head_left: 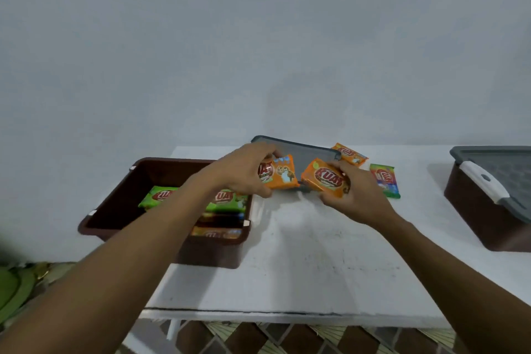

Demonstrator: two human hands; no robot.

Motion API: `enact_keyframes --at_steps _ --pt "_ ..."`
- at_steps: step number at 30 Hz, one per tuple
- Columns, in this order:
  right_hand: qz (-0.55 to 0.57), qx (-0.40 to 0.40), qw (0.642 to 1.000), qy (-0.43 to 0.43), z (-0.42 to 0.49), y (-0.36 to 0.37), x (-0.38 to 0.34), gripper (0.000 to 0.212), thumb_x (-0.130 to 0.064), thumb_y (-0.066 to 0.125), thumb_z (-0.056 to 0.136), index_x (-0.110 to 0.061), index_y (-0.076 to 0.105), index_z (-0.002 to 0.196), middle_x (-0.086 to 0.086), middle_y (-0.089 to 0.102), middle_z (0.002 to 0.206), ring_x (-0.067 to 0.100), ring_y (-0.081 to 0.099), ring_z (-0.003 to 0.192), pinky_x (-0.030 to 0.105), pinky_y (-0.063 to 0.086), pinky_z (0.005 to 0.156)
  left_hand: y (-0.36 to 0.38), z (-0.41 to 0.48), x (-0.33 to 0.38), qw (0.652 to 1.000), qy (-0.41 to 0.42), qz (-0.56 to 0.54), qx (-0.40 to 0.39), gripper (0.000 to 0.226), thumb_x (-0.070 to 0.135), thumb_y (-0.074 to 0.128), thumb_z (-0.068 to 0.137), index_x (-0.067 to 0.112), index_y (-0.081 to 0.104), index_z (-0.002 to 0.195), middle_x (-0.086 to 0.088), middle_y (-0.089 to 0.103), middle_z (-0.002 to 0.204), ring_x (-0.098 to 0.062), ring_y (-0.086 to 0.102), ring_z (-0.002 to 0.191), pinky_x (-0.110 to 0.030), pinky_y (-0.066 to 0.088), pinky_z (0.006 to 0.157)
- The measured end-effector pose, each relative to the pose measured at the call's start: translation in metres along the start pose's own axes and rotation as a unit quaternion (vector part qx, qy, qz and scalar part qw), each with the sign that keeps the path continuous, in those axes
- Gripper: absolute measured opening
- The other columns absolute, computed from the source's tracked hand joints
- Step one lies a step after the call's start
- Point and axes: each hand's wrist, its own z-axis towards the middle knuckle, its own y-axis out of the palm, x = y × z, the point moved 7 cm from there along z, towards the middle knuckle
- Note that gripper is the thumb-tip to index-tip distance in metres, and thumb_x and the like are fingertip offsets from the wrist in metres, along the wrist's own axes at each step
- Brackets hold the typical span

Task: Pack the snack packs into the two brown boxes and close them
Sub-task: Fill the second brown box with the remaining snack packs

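gripping an orange snack pack (280, 176), the left hand (242, 171); right hand (355, 195) grips another orange pack (324, 178) above the bench (301, 267).

a: both packs up front orange?
b: yes. left pack (283, 174) is orange with a red oval logo, a pale blue strip and a brown cartoon figure. right pack (324, 179) is orange too, red logo, white letters.
a: behind them?
b: far pack (349, 154) is orange again. striped pack (385, 181) has red, green, blue and purple bands.
a: the open box (115, 204)?
b: dark brown, with white clips (246, 223) at the rim. green packs (159, 195) inside, red logos, and an orange low pack (215, 233).
a: lids?
b: loose lid (304, 152) is grey. shut box (471, 210) is brown, its top (505, 169) grey, latch (485, 181) white.
a: the rest?
b: table (316, 253) is white with dark specks, wall (258, 37) pale grey, floor (253, 339) brown and cream diamonds.
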Motion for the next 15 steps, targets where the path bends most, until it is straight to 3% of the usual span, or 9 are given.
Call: enact_keyframes --at_steps 4,7,11,15 --pt "-0.025 -0.04 0.998 -0.036 0.027 0.027 -0.065 0.069 -0.045 0.071 0.082 -0.02 0.045 0.141 0.0 0.058 0.127 0.011 0.052 0.106 0.024 0.044 0.084 -0.031 -0.03 -0.064 0.998 -0.024 0.058 -0.002 0.08 0.034 0.084 0.066 0.02 0.047 0.136 0.001 0.046 0.112 -0.017 0.048 0.103 -0.032 0.044 0.088" --pt "-0.023 -0.079 0.995 -0.065 0.045 0.049 -0.108 0.067 -0.043 0.074 0.08 -0.023 0.047 0.139 -0.008 0.058 0.119 0.008 0.054 0.103 0.016 0.044 0.079 -0.038 -0.051 -0.111 0.995 -0.055 0.082 -0.018 0.087 0.031 0.086 0.065 0.02 0.042 0.14 0.0 0.049 0.122 -0.019 0.048 0.112 -0.034 0.043 0.094" --pt "-0.09 -0.125 0.981 -0.115 0.064 0.083 -0.151 0.067 -0.047 0.076 0.074 -0.026 0.051 0.133 -0.008 0.059 0.119 0.011 0.056 0.105 0.032 0.05 0.086 -0.031 -0.075 -0.156 0.993 -0.064 0.084 -0.047 0.081 0.027 0.086 0.065 0.028 0.044 0.134 0.006 0.051 0.124 -0.016 0.051 0.11 -0.033 0.045 0.092" --pt "-0.156 -0.23 0.953 -0.12 0.065 0.127 -0.172 0.068 -0.056 0.074 0.072 -0.03 0.052 0.13 -0.009 0.059 0.119 0.01 0.054 0.102 0.032 0.05 0.088 -0.019 -0.094 -0.186 0.99 -0.063 0.058 -0.108 0.082 0.028 0.088 0.062 0.032 0.045 0.131 0.012 0.046 0.116 -0.011 0.048 0.105 -0.029 0.046 0.088"
